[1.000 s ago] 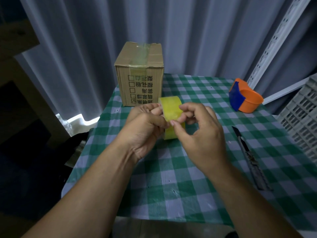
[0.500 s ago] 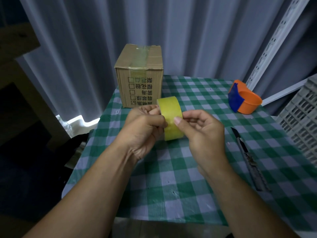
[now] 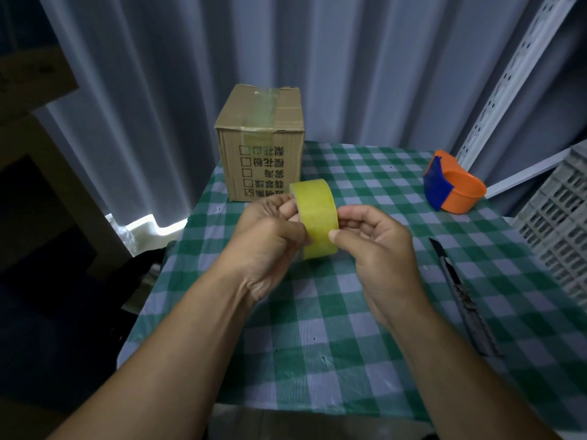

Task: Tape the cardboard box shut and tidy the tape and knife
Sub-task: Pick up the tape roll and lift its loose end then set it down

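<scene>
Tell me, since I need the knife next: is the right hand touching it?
Apart. The head view shows the right hand on the tape roll, with bare tablecloth between it and the knife.

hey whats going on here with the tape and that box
A person holds a roll of yellow tape in both hands above the checked tablecloth. The left hand grips the roll's side and the right hand has its thumb on the outer face, probably hunting for the tape end. The cardboard box behind already has tape across its top. A utility knife lies untouched to the right, near an orange tape dispenser.
</scene>
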